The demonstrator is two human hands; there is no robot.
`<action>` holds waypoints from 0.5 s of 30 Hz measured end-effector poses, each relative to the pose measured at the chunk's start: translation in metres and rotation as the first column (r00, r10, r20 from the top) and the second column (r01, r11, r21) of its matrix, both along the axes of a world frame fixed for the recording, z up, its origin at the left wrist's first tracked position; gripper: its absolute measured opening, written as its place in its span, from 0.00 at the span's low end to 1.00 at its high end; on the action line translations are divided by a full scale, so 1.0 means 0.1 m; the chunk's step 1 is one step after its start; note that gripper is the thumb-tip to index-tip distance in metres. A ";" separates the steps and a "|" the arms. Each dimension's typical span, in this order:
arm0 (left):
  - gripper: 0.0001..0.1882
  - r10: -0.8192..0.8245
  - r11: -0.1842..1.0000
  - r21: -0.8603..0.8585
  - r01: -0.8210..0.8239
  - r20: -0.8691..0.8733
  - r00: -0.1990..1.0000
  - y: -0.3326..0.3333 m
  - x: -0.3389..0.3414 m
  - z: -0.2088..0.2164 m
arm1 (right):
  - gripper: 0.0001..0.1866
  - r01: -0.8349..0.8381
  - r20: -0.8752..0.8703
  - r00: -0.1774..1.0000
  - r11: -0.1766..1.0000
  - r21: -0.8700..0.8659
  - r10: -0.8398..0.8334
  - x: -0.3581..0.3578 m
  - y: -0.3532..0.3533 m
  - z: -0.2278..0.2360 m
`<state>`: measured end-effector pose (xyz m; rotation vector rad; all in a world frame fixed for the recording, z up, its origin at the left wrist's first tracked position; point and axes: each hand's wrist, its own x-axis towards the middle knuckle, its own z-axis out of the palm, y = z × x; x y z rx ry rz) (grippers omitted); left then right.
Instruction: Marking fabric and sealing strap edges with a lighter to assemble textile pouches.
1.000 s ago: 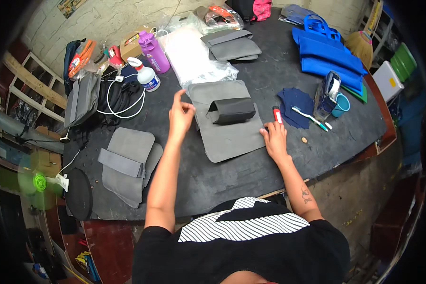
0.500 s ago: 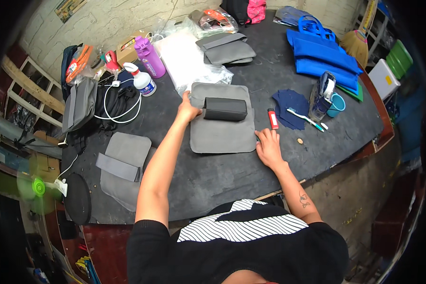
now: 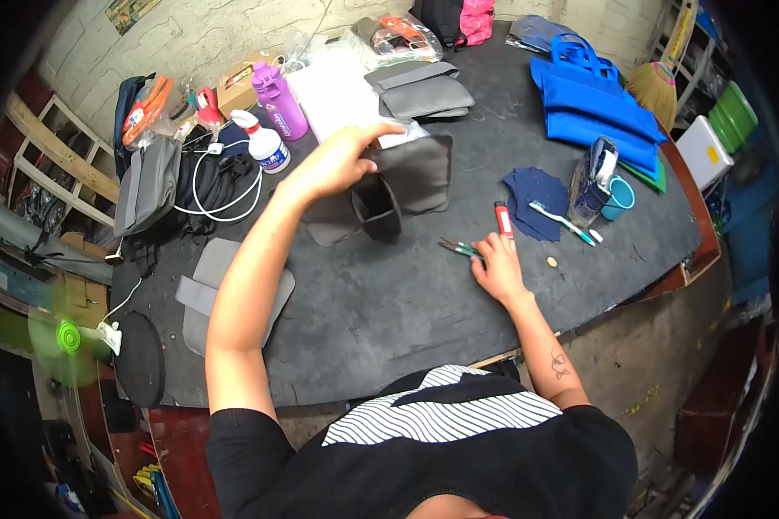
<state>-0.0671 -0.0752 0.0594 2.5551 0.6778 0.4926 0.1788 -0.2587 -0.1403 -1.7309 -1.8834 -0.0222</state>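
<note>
My left hand [image 3: 342, 163] grips the upper edge of a grey fabric panel [image 3: 426, 177], which is tilted up off the black table. A dark box-shaped pocket [image 3: 377, 209] stands out from the panel, its open end facing me. My fingers hide part of that edge. To the right, my right hand [image 3: 499, 270] rests on the table with its fingers closed over the green handles of small snips [image 3: 455, 247]. The snips' metal tips point left. Just beyond those fingers lies a red lighter [image 3: 504, 219] with a white label.
Dark blue fabric pieces [image 3: 528, 186], a toothbrush [image 3: 563, 221] and a light-blue cup [image 3: 617, 199] lie right. A white spray bottle [image 3: 267, 149] and purple bottle [image 3: 281, 108] stand back left. Another grey panel [image 3: 208, 268] lies left; blue bags [image 3: 593, 112] sit far right.
My left hand has lifted and turned the grey panel, shifting it left and tipping its pocket toward me. My right hand has left the panel's corner and now holds the snips, which were hidden before.
</note>
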 end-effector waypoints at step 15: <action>0.31 0.275 0.958 0.043 -0.283 0.136 0.952 0.20 -0.15 -0.14 | 0.14 -0.069 -0.944 0.310 0.993 0.095 0.112 -0.16 0.85 0.56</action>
